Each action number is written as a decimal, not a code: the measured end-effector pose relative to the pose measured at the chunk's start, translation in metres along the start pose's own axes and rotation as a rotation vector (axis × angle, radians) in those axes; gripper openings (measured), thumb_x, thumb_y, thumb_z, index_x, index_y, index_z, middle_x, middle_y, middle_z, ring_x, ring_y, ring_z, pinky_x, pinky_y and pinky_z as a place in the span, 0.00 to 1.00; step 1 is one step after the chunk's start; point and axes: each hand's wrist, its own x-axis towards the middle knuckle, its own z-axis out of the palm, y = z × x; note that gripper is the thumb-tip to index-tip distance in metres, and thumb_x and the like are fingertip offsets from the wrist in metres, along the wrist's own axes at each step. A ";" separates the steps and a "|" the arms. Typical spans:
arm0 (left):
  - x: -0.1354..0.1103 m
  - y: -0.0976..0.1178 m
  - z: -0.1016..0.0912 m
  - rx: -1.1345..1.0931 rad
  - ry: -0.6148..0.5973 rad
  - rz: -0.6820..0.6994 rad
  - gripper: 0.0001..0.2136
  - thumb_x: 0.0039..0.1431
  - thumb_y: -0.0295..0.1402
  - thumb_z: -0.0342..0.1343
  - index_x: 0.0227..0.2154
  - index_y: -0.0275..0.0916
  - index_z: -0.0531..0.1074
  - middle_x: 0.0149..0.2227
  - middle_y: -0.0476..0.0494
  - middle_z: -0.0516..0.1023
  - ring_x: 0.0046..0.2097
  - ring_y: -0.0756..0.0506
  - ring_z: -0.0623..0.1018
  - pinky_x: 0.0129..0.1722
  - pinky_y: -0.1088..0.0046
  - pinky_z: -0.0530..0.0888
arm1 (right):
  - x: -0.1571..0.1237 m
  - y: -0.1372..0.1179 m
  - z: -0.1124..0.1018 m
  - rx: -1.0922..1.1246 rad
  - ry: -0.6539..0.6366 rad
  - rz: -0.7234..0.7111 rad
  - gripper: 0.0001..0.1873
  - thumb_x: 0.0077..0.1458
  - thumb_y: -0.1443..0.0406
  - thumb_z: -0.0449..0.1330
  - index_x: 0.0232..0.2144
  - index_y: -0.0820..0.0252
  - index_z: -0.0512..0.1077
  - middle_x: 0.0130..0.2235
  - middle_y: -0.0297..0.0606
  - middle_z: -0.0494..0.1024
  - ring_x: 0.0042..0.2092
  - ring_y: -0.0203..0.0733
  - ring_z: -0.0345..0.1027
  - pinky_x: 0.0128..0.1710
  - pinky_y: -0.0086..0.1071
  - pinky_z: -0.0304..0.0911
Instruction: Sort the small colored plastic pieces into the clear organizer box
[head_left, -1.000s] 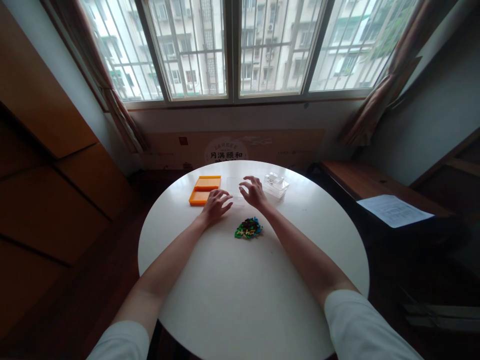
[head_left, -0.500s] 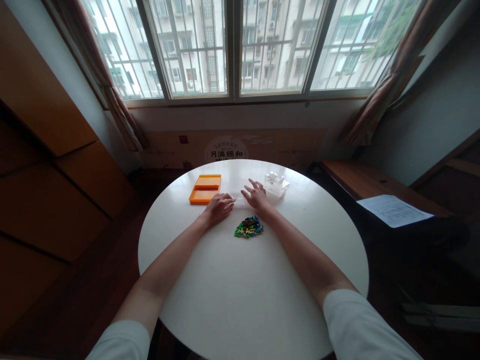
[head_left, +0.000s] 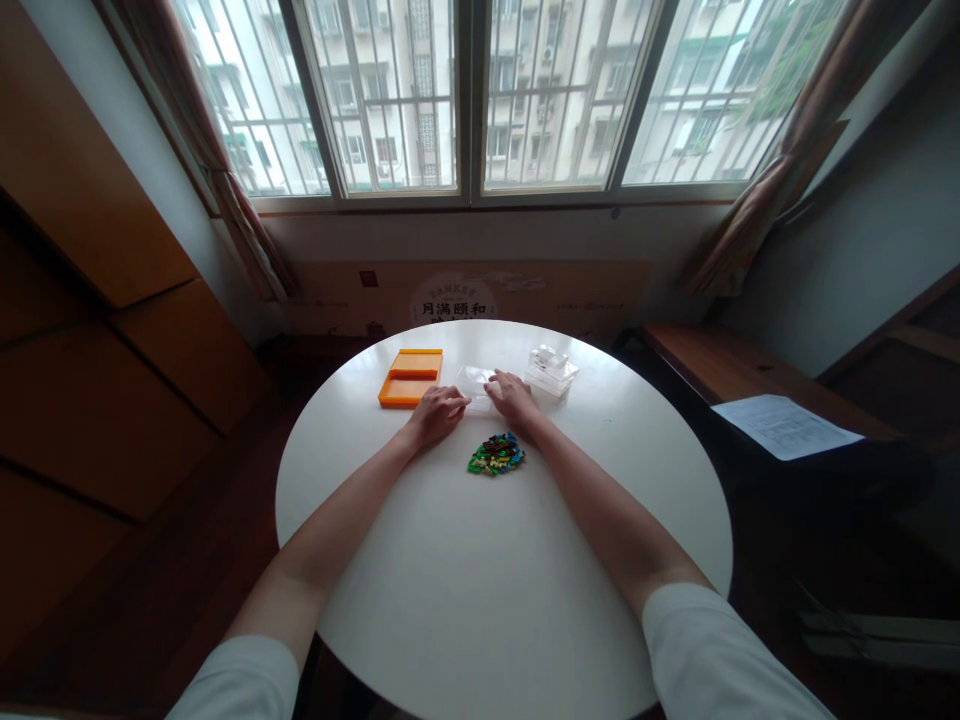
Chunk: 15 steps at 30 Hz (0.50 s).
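Note:
Both my hands rest at the far side of a round white table (head_left: 487,580). My left hand (head_left: 435,412) and my right hand (head_left: 512,393) have curled fingers closed on the near edge of a clear plastic tray (head_left: 475,381) that lies between them. A small heap of coloured bricks (head_left: 496,454), green, yellow, blue and brown, lies just in front of my right wrist. An orange tray (head_left: 409,378) sits to the left of my left hand.
A clear plastic box (head_left: 551,370) stands right of my right hand. A wooden bench (head_left: 712,365) with a sheet of paper (head_left: 784,425) runs along the right wall. A barred window (head_left: 472,95) and a cardboard panel (head_left: 465,295) lie behind the table.
Both hands have drawn closer together and their fingers have curled down onto the clear tray. My right hand, spread above it a second ago, now rests on it.

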 end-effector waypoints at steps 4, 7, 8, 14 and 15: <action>-0.002 -0.001 -0.003 0.002 0.004 -0.031 0.14 0.58 0.25 0.49 0.42 0.44 0.74 0.36 0.45 0.75 0.37 0.47 0.74 0.41 0.67 0.64 | -0.003 0.000 -0.001 -0.004 0.059 -0.038 0.20 0.59 0.56 0.45 0.48 0.55 0.69 0.57 0.42 0.60 0.55 0.51 0.55 0.53 0.45 0.54; -0.002 0.000 -0.005 0.020 0.006 -0.078 0.13 0.58 0.25 0.49 0.42 0.44 0.74 0.36 0.45 0.75 0.36 0.47 0.74 0.42 0.66 0.64 | -0.006 -0.001 -0.003 0.002 0.069 -0.134 0.21 0.59 0.56 0.46 0.51 0.54 0.67 0.55 0.42 0.62 0.54 0.51 0.55 0.53 0.44 0.54; -0.002 0.000 -0.006 0.026 0.008 -0.098 0.14 0.58 0.25 0.48 0.42 0.44 0.74 0.36 0.46 0.75 0.35 0.47 0.74 0.42 0.65 0.64 | -0.006 -0.001 -0.003 0.003 0.073 -0.151 0.21 0.59 0.56 0.46 0.51 0.54 0.67 0.55 0.42 0.62 0.54 0.51 0.55 0.54 0.44 0.54; -0.002 0.000 -0.003 0.037 0.030 -0.188 0.13 0.58 0.27 0.49 0.44 0.44 0.73 0.40 0.44 0.75 0.41 0.45 0.74 0.46 0.62 0.63 | -0.005 0.000 -0.001 0.014 0.040 -0.144 0.23 0.59 0.54 0.46 0.53 0.54 0.65 0.53 0.43 0.63 0.52 0.49 0.57 0.54 0.43 0.55; -0.002 0.000 -0.002 0.032 0.032 -0.196 0.13 0.58 0.28 0.50 0.44 0.44 0.72 0.41 0.44 0.75 0.42 0.44 0.74 0.47 0.61 0.62 | -0.005 0.000 0.000 0.014 0.033 -0.141 0.24 0.59 0.53 0.46 0.53 0.54 0.65 0.53 0.43 0.63 0.53 0.49 0.57 0.54 0.43 0.55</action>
